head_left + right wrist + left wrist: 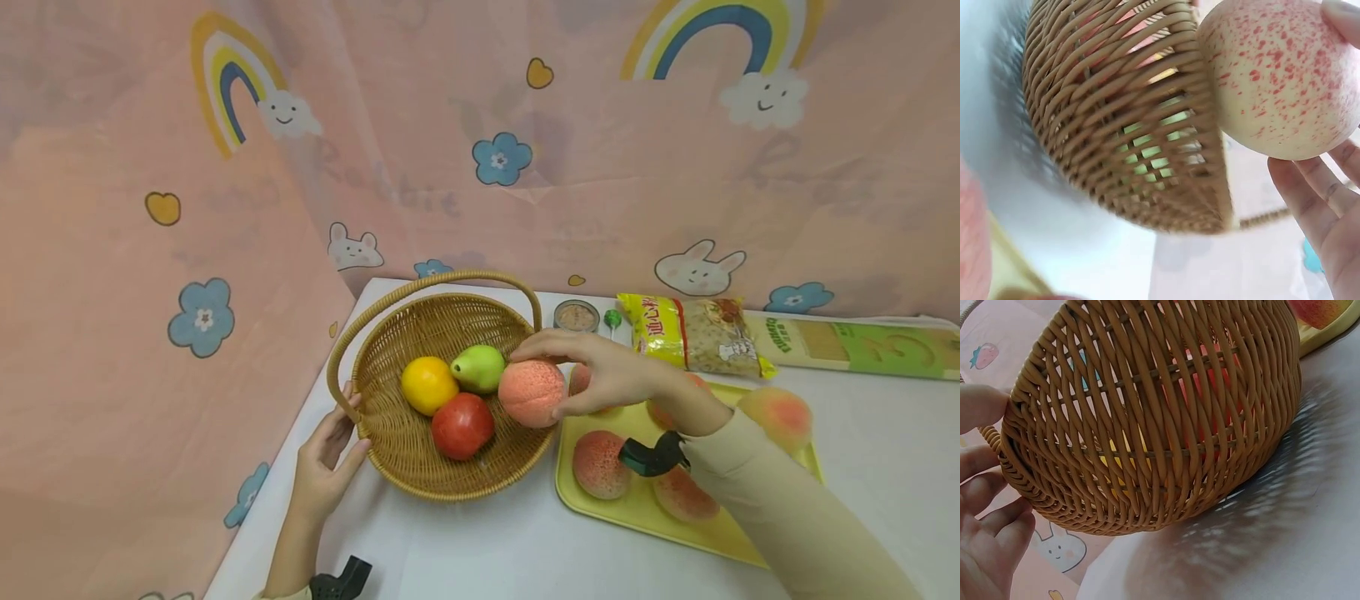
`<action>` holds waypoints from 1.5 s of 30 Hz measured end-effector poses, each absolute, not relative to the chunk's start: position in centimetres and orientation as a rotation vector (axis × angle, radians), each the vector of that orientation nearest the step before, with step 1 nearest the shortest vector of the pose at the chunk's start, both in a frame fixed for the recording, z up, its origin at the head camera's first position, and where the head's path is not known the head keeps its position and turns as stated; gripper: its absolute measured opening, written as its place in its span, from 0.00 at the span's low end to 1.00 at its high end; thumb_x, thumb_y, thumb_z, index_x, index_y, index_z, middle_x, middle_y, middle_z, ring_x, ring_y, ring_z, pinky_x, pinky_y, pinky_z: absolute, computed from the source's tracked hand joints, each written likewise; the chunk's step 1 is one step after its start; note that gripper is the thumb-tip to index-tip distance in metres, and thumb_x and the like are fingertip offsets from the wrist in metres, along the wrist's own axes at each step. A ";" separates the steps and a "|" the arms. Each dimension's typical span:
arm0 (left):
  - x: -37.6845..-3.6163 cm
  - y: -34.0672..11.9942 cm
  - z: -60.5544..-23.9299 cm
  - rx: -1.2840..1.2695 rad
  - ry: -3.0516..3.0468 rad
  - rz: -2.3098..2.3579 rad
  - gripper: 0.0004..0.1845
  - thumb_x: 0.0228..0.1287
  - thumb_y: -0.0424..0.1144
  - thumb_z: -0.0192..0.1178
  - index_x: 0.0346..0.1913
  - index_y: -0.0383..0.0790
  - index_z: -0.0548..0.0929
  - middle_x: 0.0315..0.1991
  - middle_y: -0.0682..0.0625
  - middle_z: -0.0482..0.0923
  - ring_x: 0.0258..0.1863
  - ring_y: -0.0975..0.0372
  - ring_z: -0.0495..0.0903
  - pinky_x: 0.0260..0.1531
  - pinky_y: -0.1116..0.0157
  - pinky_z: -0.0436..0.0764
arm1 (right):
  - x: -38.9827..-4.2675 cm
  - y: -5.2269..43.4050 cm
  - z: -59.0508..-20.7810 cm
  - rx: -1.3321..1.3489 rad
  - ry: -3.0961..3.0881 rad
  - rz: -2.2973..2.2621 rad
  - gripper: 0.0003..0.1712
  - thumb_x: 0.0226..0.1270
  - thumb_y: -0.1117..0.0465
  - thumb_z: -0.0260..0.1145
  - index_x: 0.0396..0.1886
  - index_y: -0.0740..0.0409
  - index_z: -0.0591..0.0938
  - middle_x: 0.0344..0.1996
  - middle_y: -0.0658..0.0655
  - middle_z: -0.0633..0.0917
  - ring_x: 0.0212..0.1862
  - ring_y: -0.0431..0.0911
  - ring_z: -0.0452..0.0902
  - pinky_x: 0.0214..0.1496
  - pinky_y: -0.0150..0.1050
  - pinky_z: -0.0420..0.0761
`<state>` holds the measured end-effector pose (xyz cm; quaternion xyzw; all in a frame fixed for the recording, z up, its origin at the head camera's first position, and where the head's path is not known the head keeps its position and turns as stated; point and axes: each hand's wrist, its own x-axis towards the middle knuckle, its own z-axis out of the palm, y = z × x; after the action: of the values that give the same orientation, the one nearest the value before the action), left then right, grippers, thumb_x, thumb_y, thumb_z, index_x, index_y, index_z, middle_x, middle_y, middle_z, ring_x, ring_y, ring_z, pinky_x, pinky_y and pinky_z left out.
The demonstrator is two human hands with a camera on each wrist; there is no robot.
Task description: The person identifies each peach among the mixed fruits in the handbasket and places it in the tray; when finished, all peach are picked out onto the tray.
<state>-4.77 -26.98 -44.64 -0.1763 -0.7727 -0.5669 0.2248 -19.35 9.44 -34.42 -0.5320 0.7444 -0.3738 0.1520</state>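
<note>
A wicker basket (393,346) with an arched handle holds a yellow round fruit (430,386), a green pear (478,369) and a red round fruit (462,426). My left hand (322,471) grips its left rim beside the handle's base, thumb and fingers on either side in the left wrist view. Between the thumb and fingers of my right hand (611,371) is a peach (532,393), held at the basket's right rim. The right wrist view shows this peach's pale, red-speckled side (1279,81) close against the rim. Several more peaches (602,464) lie on a yellow tray (660,530), partly hidden by my right arm.
Behind the tray lie a yellow food packet (697,335) and a long green-and-tan package (862,343). A small round container (577,317) and a green lollipop (612,318) stand near the back edge. Pink patterned cloth (450,225) rises behind and left of the white table.
</note>
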 end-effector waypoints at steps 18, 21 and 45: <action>-4.8 -26.8 -44.4 -0.496 -2.131 -1.563 0.28 0.55 0.14 0.53 0.62 0.19 0.65 0.67 0.25 0.56 0.70 0.61 0.63 0.65 0.72 0.66 | -13.1 23.7 -37.2 -1.280 2.335 -1.503 0.43 0.42 0.80 0.70 0.64 0.71 0.67 0.63 0.63 0.71 0.66 0.41 0.63 0.60 0.21 0.71; -4.8 -26.9 -44.5 -0.491 -2.126 -1.579 0.28 0.55 0.14 0.53 0.62 0.19 0.65 0.68 0.26 0.55 0.70 0.60 0.62 0.65 0.72 0.66 | -11.8 25.9 -38.4 -1.204 2.399 -1.559 0.44 0.40 0.83 0.69 0.63 0.74 0.67 0.64 0.61 0.70 0.66 0.40 0.62 0.60 0.18 0.68; -4.5 -26.9 -44.6 -0.405 -2.151 -1.608 0.28 0.56 0.14 0.53 0.63 0.20 0.66 0.71 0.33 0.54 0.70 0.61 0.61 0.65 0.73 0.66 | -5.8 34.3 -48.2 -0.119 2.611 -1.211 0.39 0.67 0.53 0.62 0.73 0.53 0.57 0.55 0.24 0.62 0.50 0.09 0.52 0.43 0.19 0.73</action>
<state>-4.55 -26.92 -44.61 -0.1458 -0.7741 -0.5787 0.2112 -5.85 34.33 -48.18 -0.0409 0.8987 -0.4169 0.1302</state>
